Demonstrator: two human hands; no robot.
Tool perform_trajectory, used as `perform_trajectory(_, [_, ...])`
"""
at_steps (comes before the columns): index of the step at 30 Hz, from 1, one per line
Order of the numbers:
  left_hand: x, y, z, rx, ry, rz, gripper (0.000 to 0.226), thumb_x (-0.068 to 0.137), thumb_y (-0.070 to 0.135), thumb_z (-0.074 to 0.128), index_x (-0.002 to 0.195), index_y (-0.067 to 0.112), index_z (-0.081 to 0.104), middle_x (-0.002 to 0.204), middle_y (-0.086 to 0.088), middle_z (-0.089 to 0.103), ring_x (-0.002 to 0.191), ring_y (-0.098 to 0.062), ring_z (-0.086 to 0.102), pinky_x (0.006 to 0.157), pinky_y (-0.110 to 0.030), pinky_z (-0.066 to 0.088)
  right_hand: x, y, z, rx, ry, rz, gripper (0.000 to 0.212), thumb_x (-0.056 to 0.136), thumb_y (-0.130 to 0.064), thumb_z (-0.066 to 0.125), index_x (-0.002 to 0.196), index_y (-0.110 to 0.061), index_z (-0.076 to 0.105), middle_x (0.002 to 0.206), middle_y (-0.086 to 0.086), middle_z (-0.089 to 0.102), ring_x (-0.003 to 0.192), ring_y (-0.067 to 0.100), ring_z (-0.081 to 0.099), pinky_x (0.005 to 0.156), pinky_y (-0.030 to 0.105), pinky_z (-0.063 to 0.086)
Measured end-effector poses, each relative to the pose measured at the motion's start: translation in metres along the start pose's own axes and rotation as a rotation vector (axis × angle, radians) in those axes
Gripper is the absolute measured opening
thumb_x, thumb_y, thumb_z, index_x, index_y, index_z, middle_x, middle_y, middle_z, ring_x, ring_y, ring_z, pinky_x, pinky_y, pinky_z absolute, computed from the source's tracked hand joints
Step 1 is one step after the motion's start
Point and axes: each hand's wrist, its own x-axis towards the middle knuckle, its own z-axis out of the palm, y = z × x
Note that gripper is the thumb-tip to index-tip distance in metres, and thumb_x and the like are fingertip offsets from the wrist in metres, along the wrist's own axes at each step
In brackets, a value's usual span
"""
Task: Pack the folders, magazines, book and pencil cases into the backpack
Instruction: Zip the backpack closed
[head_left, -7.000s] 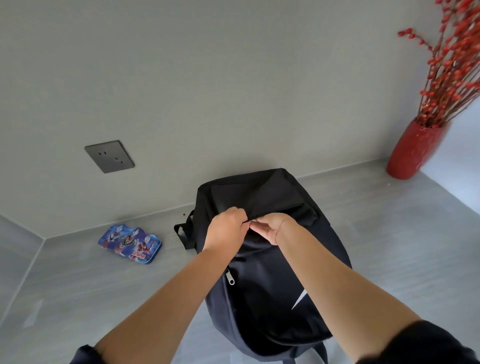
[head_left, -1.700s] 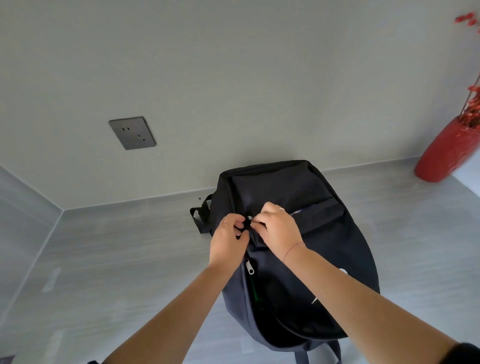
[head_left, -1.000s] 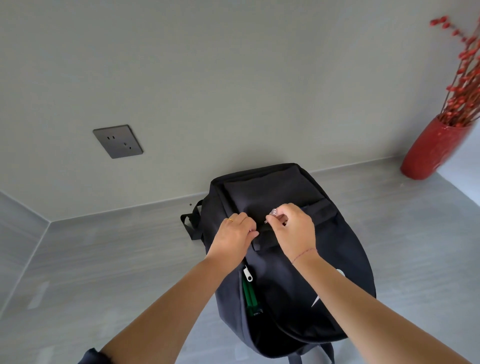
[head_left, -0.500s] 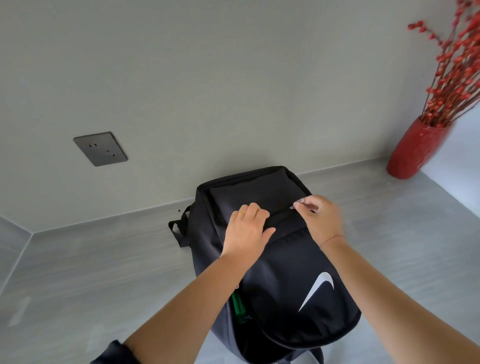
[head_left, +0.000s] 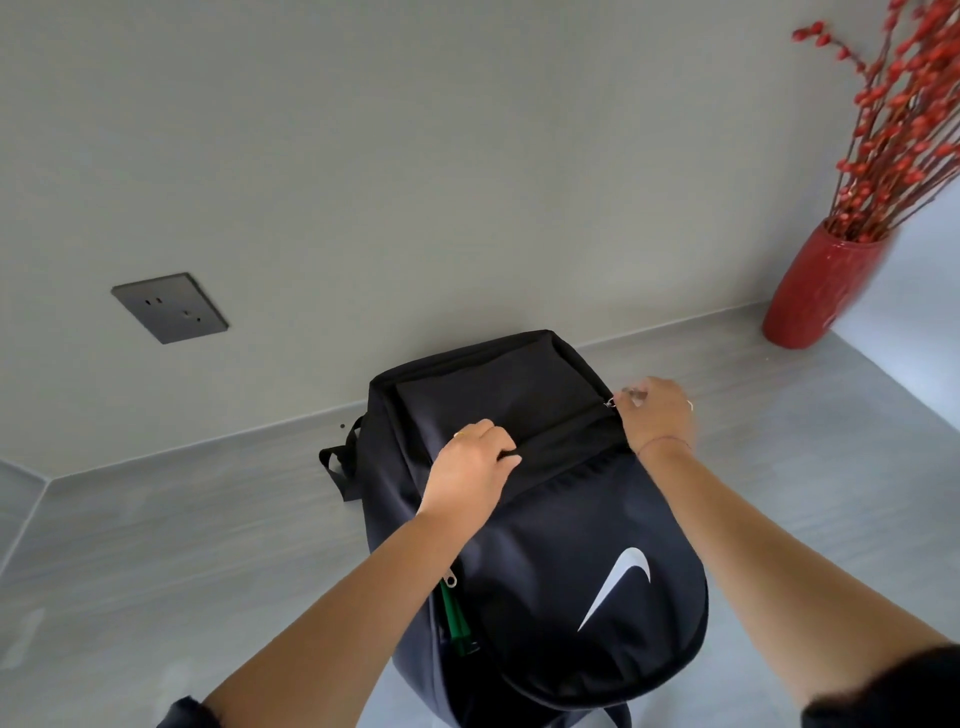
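A black backpack (head_left: 561, 525) with a white swoosh lies on the grey surface against the wall. My left hand (head_left: 472, 470) presses down and grips the fabric at the left end of the front pocket's zip line. At the pocket's right end, my right hand (head_left: 655, 415) pinches the small silver zipper pull (head_left: 612, 402). The main side zip stands partly apart, and a green folder edge (head_left: 456, 621) shows in the gap below a silver pull. No pencil cases, magazines or book are in sight.
A red vase (head_left: 818, 291) with red berry branches stands at the back right corner. A dark wall socket (head_left: 169, 307) sits on the wall at left. The backpack's carry strap (head_left: 337, 467) sticks out to its left.
My right hand has drawn the zipper pull rightward along the front pocket to its right end. My left hand stayed on the pocket's left end. The blue pencil case seen earlier is gone from the surface.
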Motion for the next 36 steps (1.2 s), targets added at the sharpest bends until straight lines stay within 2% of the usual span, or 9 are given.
perform_trajectory(4, [-0.02, -0.024, -0.009, -0.017, 0.165, -0.155, 0.021, 0.086, 0.028, 0.066, 0.1, 0.013, 0.065, 0.099, -0.001, 0.061, 0.092, -0.018, 0.056, 0.081, -0.027, 0.042, -0.07, -0.023, 0.011, 0.14, 0.089, -0.304, 0.021, 0.076, -0.022, 0.069, 0.094, -0.014, 0.062, 0.098, 0.005, 0.057, 0.088, 0.026, 0.058, 0.081, 0.037, 0.048])
perform_trajectory(6, [-0.035, -0.033, -0.012, 0.008, 0.221, -0.252, 0.024, 0.086, 0.028, 0.067, 0.103, 0.012, 0.062, 0.104, -0.003, 0.058, 0.095, -0.02, 0.054, 0.084, -0.029, 0.041, -0.123, -0.028, 0.027, 0.152, -0.121, -0.403, 0.011, 0.076, -0.028, 0.068, 0.082, -0.02, 0.064, 0.082, -0.005, 0.055, 0.079, 0.015, 0.055, 0.073, 0.028, 0.046])
perform_trajectory(9, [-0.063, -0.044, -0.015, -0.112, 0.224, -0.457, 0.024, 0.088, 0.029, 0.063, 0.104, 0.012, 0.057, 0.103, -0.001, 0.053, 0.094, -0.02, 0.053, 0.082, -0.032, 0.048, -0.185, -0.022, 0.06, 0.006, -0.354, -0.442, 0.016, 0.078, -0.038, 0.065, 0.081, -0.023, 0.068, 0.079, -0.011, 0.051, 0.08, 0.009, 0.051, 0.073, 0.022, 0.042])
perform_trajectory(14, [-0.097, -0.052, -0.008, -0.278, 0.056, -0.735, 0.022, 0.089, 0.034, 0.06, 0.098, 0.015, 0.054, 0.1, -0.001, 0.057, 0.08, -0.015, 0.055, 0.067, -0.026, 0.042, -0.218, -0.014, 0.094, -0.29, -0.195, -0.498, 0.021, 0.061, -0.041, 0.076, 0.077, -0.029, 0.069, 0.077, -0.006, 0.06, 0.074, 0.018, 0.062, 0.065, 0.031, 0.048])
perform_trajectory(21, [-0.117, -0.048, -0.001, -0.338, -0.004, -0.749, 0.022, 0.089, 0.034, 0.059, 0.098, 0.014, 0.056, 0.1, -0.002, 0.06, 0.081, -0.014, 0.056, 0.068, -0.023, 0.04, -0.226, -0.03, 0.106, -0.452, -0.126, -0.471, 0.016, 0.074, -0.037, 0.068, 0.068, -0.022, 0.066, 0.074, -0.003, 0.061, 0.071, 0.021, 0.062, 0.066, 0.035, 0.045])
perform_trajectory(25, [-0.119, -0.046, 0.0, -0.332, -0.023, -0.748, 0.027, 0.088, 0.037, 0.06, 0.098, 0.013, 0.055, 0.101, -0.002, 0.057, 0.08, -0.015, 0.055, 0.067, -0.024, 0.04, -0.23, -0.036, 0.104, -0.368, -0.179, -0.361, 0.026, 0.089, -0.038, 0.049, 0.085, -0.02, 0.067, 0.091, -0.003, 0.062, 0.084, 0.019, 0.062, 0.079, 0.032, 0.039])
perform_trajectory(29, [-0.122, -0.033, 0.0, -0.339, -0.043, -0.819, 0.035, 0.085, 0.042, 0.063, 0.098, 0.013, 0.049, 0.091, -0.004, 0.061, 0.081, -0.02, 0.058, 0.063, -0.025, 0.04, -0.232, -0.031, 0.092, -0.324, -0.279, -0.395, 0.029, 0.094, -0.033, 0.042, 0.087, -0.015, 0.063, 0.09, 0.001, 0.061, 0.074, 0.02, 0.057, 0.068, 0.027, 0.036])
perform_trajectory(33, [-0.116, -0.021, -0.006, -0.401, -0.06, -0.922, 0.027, 0.083, 0.032, 0.06, 0.075, 0.008, 0.05, 0.066, -0.002, 0.052, 0.061, -0.019, 0.049, 0.049, -0.026, 0.036, -0.233, -0.036, 0.078, -0.354, -0.297, -0.47, 0.024, 0.094, -0.03, 0.043, 0.09, -0.012, 0.059, 0.093, 0.004, 0.063, 0.072, 0.021, 0.053, 0.063, 0.028, 0.033])
perform_trajectory(36, [-0.108, -0.017, -0.006, -0.461, -0.063, -0.955, 0.034, 0.079, 0.016, 0.057, 0.048, 0.012, 0.043, 0.057, -0.009, 0.053, 0.059, -0.026, 0.051, 0.056, -0.03, 0.041, -0.235, -0.041, 0.072, -0.275, -0.359, -0.426, 0.017, 0.091, -0.025, 0.047, 0.089, -0.013, 0.057, 0.09, 0.006, 0.067, 0.084, 0.028, 0.062, 0.063, 0.031, 0.036])
